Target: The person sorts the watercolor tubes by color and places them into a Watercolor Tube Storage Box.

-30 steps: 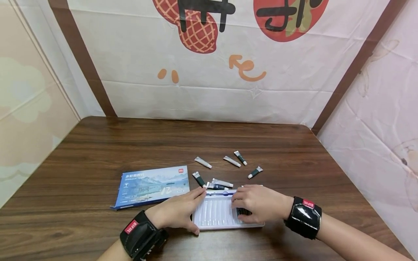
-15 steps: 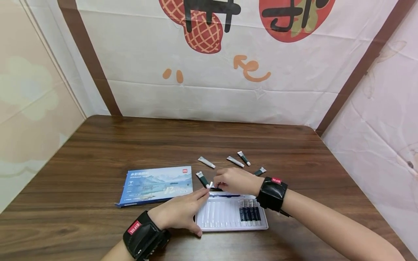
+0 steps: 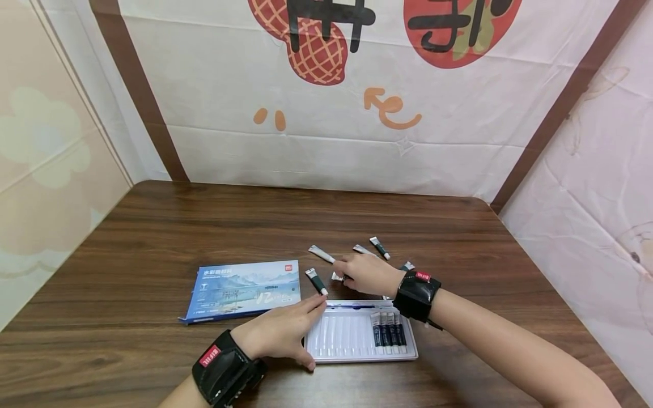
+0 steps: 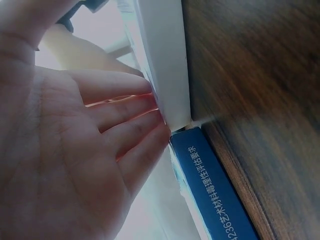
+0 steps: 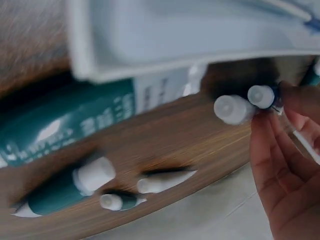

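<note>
My left hand (image 3: 285,326) rests along the left end of a white plastic tray (image 3: 339,356), thumb at the near edge. In the left wrist view its straight fingers (image 4: 132,112) touch the tray's side (image 4: 167,75). Several dark-labelled paint tubes (image 3: 390,333) lie side by side in the right slots. Behind the tray, my right hand (image 3: 369,276) pinches a small paint tube (image 5: 261,96) with a white cap between thumb and fingers, seen in the right wrist view. Another white-capped tube (image 5: 234,109) is right beside it; the hand partly hides it.
A blue cardboard paint box (image 3: 245,290) lies left of the tray. Loose tubes are scattered behind: a green one (image 3: 316,281), a white one (image 3: 321,253) and another green one (image 3: 380,248). A thin blue stick (image 3: 352,307) lies along the tray's far side.
My right hand has left the tray's right slots, uncovering the tubes there, and moved to the loose tubes behind, then slightly farther back. My left hand has stayed on the tray.
</note>
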Demonstrator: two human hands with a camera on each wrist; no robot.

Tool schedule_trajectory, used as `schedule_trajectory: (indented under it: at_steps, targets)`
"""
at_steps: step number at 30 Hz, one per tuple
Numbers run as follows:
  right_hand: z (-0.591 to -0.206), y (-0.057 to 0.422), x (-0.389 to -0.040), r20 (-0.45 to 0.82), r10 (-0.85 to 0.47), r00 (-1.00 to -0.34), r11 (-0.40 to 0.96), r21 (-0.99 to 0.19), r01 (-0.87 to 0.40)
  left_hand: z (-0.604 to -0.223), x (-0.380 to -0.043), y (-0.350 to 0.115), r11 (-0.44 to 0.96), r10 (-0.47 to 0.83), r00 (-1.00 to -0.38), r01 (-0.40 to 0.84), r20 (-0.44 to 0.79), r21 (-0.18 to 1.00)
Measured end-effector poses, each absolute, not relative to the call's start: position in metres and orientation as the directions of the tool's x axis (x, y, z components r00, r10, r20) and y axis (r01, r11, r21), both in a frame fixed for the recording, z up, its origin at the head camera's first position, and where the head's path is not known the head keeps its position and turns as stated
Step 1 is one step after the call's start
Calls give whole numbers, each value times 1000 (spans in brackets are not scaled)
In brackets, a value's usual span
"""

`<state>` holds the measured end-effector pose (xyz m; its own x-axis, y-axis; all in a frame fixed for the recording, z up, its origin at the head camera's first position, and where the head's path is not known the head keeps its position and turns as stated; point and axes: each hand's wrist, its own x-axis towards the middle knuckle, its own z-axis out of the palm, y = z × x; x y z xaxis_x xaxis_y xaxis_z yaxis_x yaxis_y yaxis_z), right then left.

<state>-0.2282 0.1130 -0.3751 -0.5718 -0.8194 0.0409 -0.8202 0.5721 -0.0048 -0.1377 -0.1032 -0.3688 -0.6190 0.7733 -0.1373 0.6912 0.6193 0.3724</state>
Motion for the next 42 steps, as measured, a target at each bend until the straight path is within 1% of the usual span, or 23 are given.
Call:
schedule_trajectory:
  at_steps: [2,4,6,10,13,16,20,23,28,35,38,42]
  targets:
    - [-375,116,-231,54,-794,-606,605,-28,-796,-369,-138,-102,620,773,-618,687,-144,379]
    - [-374,119,-232,80,-764,-641,636,-79,-768,-369,-138,-102,621,773,-617,684,-150,384]
    - [-371,124,-232,114,-729,-675,655,-168,-737,-369,-138,-101,620,773,-616,681,-153,388]
    - [-360,134,-223,163,-690,-706,628,-350,-695,-369,-138,-100,619,774,-615,687,-147,381]
    - [-351,141,-210,135,-678,-722,619,-424,-661,-369,-137,-99,621,773,-619,689,-141,374]
    - [-347,146,-195,71,-652,-755,639,-484,-597,-369,-137,-100,624,770,-623,687,-139,373]
    - [-349,149,-174,-22,-609,-793,656,-576,-488,-370,-138,-100,633,761,-631,675,-148,379]
    - [-356,150,-163,-51,-589,-806,657,-611,-442,-371,-138,-101,641,754,-637,664,-158,385]
    - [-363,150,-152,-105,-571,-814,674,-626,-392,-371,-138,-100,642,752,-640,660,-155,389]
    - [-362,149,-149,-180,-563,-807,696,-629,-346,-372,-138,-99,646,749,-644,657,-157,389]
    - [-363,148,-147,-163,-564,-809,728,-561,-394,-371,-138,-99,645,750,-643,658,-156,390]
    - [-365,150,-144,-84,-602,-794,757,-376,-535,-371,-139,-98,645,750,-642,659,-159,387]
